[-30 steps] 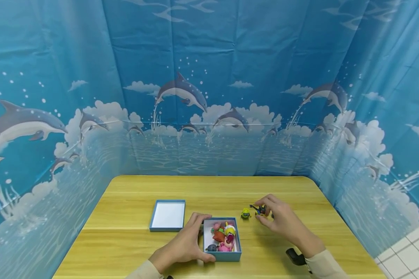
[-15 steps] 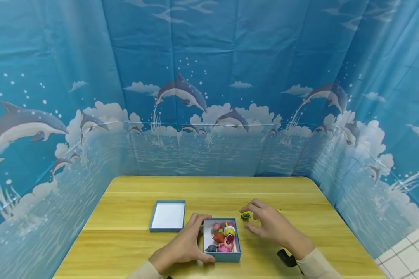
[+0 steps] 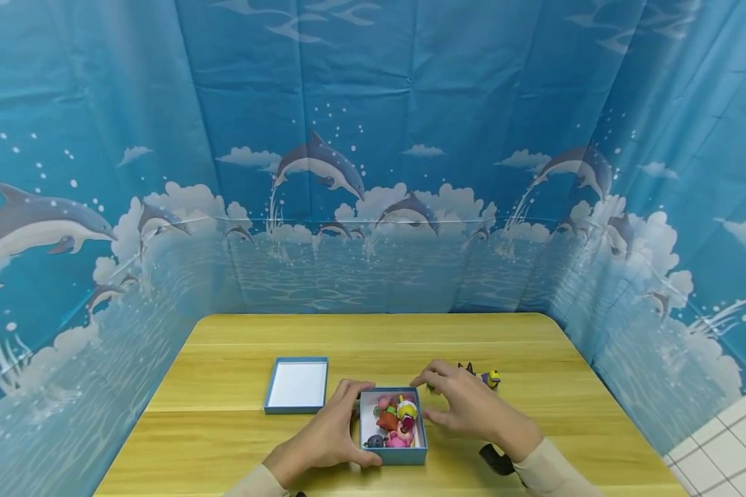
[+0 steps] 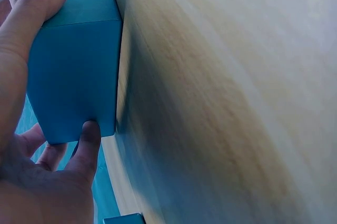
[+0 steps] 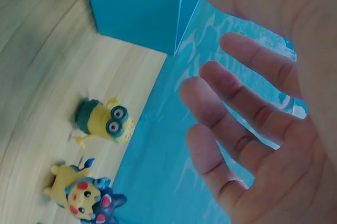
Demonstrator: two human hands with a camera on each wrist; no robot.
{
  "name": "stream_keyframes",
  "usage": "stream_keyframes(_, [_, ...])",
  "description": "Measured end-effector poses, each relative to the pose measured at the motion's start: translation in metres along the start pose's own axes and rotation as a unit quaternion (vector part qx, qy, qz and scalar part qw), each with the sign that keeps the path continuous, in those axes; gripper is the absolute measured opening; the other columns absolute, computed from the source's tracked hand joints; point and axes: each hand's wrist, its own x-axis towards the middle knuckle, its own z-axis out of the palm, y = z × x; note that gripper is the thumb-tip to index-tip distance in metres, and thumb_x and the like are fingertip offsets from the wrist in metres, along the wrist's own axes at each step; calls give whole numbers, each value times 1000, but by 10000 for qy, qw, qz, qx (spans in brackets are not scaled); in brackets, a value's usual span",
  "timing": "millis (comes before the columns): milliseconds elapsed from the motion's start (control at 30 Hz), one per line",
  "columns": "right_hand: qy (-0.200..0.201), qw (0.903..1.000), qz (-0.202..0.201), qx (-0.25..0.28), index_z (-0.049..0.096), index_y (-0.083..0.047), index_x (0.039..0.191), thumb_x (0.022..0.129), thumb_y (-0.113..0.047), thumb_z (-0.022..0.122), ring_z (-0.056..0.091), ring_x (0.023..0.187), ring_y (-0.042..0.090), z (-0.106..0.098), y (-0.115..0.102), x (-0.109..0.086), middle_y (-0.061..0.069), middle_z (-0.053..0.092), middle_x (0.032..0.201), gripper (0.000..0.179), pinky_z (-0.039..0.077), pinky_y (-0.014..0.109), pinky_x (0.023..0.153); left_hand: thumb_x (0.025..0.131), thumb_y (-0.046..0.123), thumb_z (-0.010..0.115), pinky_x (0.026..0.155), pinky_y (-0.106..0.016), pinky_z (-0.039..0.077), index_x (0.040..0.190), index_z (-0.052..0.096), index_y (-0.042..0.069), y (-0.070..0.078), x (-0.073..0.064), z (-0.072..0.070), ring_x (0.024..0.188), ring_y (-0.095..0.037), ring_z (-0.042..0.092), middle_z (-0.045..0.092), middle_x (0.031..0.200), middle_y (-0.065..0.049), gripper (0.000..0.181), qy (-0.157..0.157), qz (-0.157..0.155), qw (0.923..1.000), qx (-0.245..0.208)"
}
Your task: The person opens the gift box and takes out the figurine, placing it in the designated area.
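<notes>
My left hand [image 3: 332, 428] grips the open blue box [image 3: 404, 456] by its left side, thumb at the front and fingers at the back; the left wrist view shows its fingertips on the box wall [image 4: 79, 76]. Several toy figures lie inside, among them a yellow-and-white one [image 3: 407, 408], a pink one [image 3: 400, 438] and a grey one [image 3: 375, 440]. My right hand [image 3: 466, 407] hovers at the box's right side with fingers spread and nothing held. In the right wrist view, a Minion figure [image 5: 100, 118] and a Pikachu figure [image 5: 76, 195] stand on the table beside this hand.
A shallow blue lid [image 3: 297, 386] with a white inside lies left of the box. Behind the right hand stands a yellow-and-purple figure [image 3: 491, 378], beside a dark-eared one [image 3: 468, 368]. A dolphin-print curtain [image 3: 373, 276] surrounds the wooden table [image 3: 224, 442].
My right hand has moved left, from the dark figure past the Minion to the box's right side. The left hand keeps its grip and the box stays in place.
</notes>
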Motion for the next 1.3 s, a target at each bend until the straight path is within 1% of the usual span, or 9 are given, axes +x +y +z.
stream_keyframes(300, [-205, 9996, -172, -46, 80, -23, 135, 102, -27, 94, 74, 113, 14, 4, -7, 5, -2, 76, 132, 36, 66, 41, 95, 81, 65, 104, 121, -52, 59, 179, 37, 22, -1, 2, 0, 143, -24, 61, 47, 166, -5, 126, -25, 40, 10000, 44])
stream_keyframes(400, [-317, 9993, -186, -7, 81, -21, 134, 102, -27, 94, 76, 116, 18, 6, -8, 7, -1, 77, 131, 36, 67, 42, 99, 81, 65, 104, 121, -52, 59, 179, 37, 22, -1, 1, 0, 143, -24, 61, 47, 165, -5, 126, -31, 38, 10000, 45])
stream_keyframes(600, [-573, 9983, -103, 7, 82, -20, 138, 101, -31, 95, 77, 116, 24, 10, -10, 12, 1, 80, 131, 41, 66, 44, 97, 82, 65, 104, 122, -53, 58, 179, 37, 21, 0, 0, 1, 144, -24, 60, 47, 166, -5, 126, -38, 48, 10000, -2])
stream_keyframes(867, [-871, 9960, -66, -166, 83, -21, 141, 102, -32, 94, 80, 114, 16, 15, -16, 18, 0, 84, 132, 43, 69, 42, 96, 81, 66, 103, 121, -52, 59, 179, 37, 22, -1, 1, 2, 143, -24, 61, 47, 166, -5, 126, -12, 64, 10000, 61])
stream_keyframes(933, [-904, 9958, -58, -163, 84, -21, 142, 102, -31, 93, 80, 111, 14, 16, -17, 19, 0, 84, 131, 42, 69, 40, 94, 81, 66, 103, 120, -52, 59, 179, 37, 22, -1, 2, 2, 142, -23, 61, 47, 166, -5, 127, -8, 55, 10000, 71])
stream_keyframes(1000, [-902, 9958, -80, -134, 84, -21, 141, 102, -29, 93, 78, 103, 10, 17, -17, 20, 0, 84, 128, 40, 67, 36, 88, 81, 67, 103, 120, -52, 59, 179, 37, 22, -2, 2, 2, 143, -23, 61, 47, 167, -5, 127, -9, 55, 10000, 70])
stream_keyframes(1167, [-842, 9962, -229, 37, 86, -19, 136, 103, -26, 92, 59, 78, -2, 18, -17, 23, -3, 81, 116, 34, 54, 23, 74, 81, 66, 103, 122, -52, 58, 179, 37, 22, -1, 2, 2, 145, -23, 60, 47, 167, -4, 126, -12, 72, 10000, 23])
stream_keyframes(1233, [-821, 9962, -271, 53, 86, -19, 134, 104, -27, 92, 51, 73, -4, 19, -17, 24, -4, 80, 113, 32, 49, 21, 72, 81, 66, 103, 122, -52, 58, 179, 37, 22, -1, 2, 2, 145, -23, 60, 47, 167, -4, 126, -15, 55, 10000, 7])
stream_keyframes(1300, [-789, 9964, -313, 29, 87, -19, 132, 103, -27, 92, 48, 72, -4, 19, -17, 25, -5, 80, 112, 30, 48, 21, 71, 81, 66, 103, 122, -51, 58, 179, 37, 22, -1, 1, 1, 144, -22, 59, 47, 166, -3, 126, -17, 38, 10000, 1])
